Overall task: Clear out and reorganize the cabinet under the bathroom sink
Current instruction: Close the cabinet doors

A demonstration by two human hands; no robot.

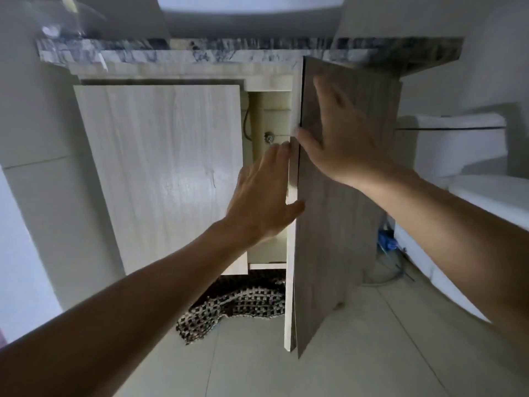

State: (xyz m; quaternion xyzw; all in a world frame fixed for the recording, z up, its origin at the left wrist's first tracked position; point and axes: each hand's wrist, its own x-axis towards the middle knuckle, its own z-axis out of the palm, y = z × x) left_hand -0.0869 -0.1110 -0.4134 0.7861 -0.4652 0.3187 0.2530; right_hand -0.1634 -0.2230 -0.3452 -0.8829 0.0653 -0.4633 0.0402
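Head view, cabinet (269, 179) interior mostly hidden, seemingly dim

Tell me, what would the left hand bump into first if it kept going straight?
Probably the cabinet's back wall: the left hand points into the open gap near a small valve. Depth is unclear.

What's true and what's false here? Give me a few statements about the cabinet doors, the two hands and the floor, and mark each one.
1. The right cabinet door is swung open. True.
2. The left cabinet door is open too. False: it sits closed.
3. The right hand lies flat on the open door with fingers spread. True.
4. The left hand holds a bottle. False: it holds nothing and touches the door's edge.
5. A checkered mat lies on the floor below the cabinet. True.
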